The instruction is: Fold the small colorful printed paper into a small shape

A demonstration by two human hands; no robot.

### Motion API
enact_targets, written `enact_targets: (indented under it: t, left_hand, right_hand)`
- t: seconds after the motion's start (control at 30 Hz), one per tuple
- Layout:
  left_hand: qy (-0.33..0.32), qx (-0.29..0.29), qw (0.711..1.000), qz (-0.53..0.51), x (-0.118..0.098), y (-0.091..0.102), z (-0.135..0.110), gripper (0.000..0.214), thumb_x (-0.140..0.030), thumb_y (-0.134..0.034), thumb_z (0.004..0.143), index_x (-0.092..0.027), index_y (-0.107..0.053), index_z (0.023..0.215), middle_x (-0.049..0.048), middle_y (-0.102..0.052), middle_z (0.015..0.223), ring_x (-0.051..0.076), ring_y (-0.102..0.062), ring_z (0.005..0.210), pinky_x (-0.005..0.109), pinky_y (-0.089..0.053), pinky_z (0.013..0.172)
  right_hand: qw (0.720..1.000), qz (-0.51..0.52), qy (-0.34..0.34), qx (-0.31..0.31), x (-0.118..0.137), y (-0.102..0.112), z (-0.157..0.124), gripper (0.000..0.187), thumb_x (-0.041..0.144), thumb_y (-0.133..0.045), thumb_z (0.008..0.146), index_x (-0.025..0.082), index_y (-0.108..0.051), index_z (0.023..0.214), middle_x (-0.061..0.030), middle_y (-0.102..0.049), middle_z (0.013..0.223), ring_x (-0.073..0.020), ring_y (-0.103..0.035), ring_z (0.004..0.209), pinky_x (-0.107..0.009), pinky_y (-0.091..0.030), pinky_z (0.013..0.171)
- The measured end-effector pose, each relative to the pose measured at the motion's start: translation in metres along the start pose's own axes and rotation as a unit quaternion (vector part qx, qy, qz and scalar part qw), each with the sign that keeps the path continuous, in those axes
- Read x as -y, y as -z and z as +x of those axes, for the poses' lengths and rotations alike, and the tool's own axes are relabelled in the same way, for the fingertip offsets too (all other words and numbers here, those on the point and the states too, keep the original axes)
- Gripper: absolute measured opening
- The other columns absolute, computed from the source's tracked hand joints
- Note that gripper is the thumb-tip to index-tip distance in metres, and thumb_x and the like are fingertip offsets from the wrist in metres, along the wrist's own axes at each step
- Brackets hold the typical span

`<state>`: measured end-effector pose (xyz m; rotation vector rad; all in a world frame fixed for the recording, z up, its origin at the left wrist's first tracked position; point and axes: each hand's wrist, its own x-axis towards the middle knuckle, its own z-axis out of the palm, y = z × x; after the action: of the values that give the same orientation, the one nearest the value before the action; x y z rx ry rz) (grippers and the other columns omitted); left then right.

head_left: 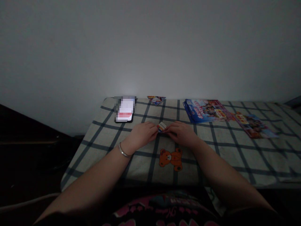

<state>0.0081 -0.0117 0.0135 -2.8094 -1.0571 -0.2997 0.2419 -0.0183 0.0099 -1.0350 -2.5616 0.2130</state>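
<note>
My left hand (141, 135) and my right hand (182, 133) rest close together on a checked cloth (218, 147) with dark grid lines. Between their fingertips they pinch a small folded piece of coloured paper (161, 126), white with red, blue and yellow print. A silver bangle (122, 151) circles my left wrist. An orange bear print (171, 159) lies on the cloth just in front of my hands.
A lit phone (125, 110) lies at the far left of the cloth. A folded coloured paper shape (156, 99) sits by the wall. Blue printed sheets (204, 110) and another colourful sheet (255, 125) lie to the right. Dark floor is on the left.
</note>
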Motion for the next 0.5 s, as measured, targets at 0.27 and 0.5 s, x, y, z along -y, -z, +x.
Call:
enact_targets:
  t: [0.27, 0.5]
  left_hand:
    - [0.038, -0.017, 0.999, -0.013, -0.004, -0.001, 0.001, 0.016, -0.025, -0.053, 0.093, -0.015, -0.064, 0.095, 0.0064, -0.066, 0.094, 0.022, -0.06, 0.091, 0.036, -0.05, 0.08]
    - [0.056, -0.016, 0.998, -0.019, -0.004, -0.002, 0.0, 0.015, -0.025, -0.054, 0.092, -0.015, -0.064, 0.089, 0.0068, -0.066, 0.09, 0.022, -0.06, 0.089, 0.036, -0.049, 0.08]
  right_hand:
    - [1.0, -0.012, -0.016, 0.022, 0.001, 0.001, 0.001, 0.017, 0.019, -0.055, 0.092, 0.02, -0.072, 0.098, -0.0065, -0.073, 0.098, -0.0211, -0.063, 0.096, -0.035, -0.048, 0.087]
    - [0.994, -0.013, -0.104, 0.016, 0.009, 0.002, 0.002, 0.014, 0.021, -0.058, 0.091, 0.02, -0.068, 0.1, -0.0052, -0.072, 0.093, -0.0208, -0.064, 0.089, -0.032, -0.047, 0.079]
